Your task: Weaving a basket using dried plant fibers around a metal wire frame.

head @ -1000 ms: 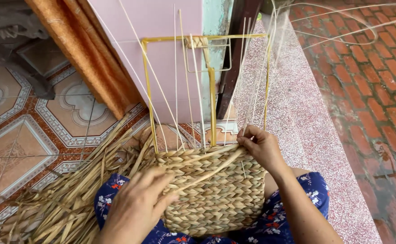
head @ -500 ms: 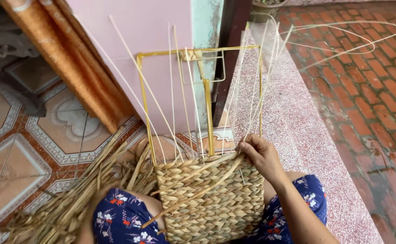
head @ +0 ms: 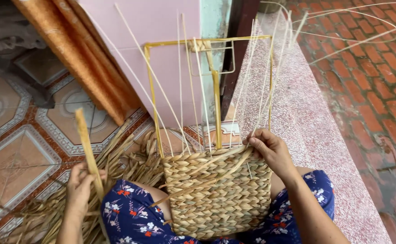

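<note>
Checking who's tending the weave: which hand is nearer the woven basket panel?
Right. The right hand touches the woven basket panel at its top right edge; the left hand is off to its left, holding a dried strand by the loose pile.

Woven basket (head: 216, 194) dry matt straw; frame (head: 216, 90) yellow metal; floor tiles (head: 21, 149) glossy.

Two hands were in view: the left hand (head: 81, 189) closed around one dried fibre strip (head: 87, 151), the right hand (head: 270, 151) pressed on the rim of one woven basket (head: 217, 194). One yellow wire frame (head: 150, 77) stood out of the basket. Roughly nine thin pale stakes (head: 180, 72) rose from the weave; the exact number could not be told where they crossed. One heap of loose dried fibres (head: 125, 162) lay on the tiled floor (head: 21, 149). One orange curtain (head: 78, 54) hung at the left.
</note>
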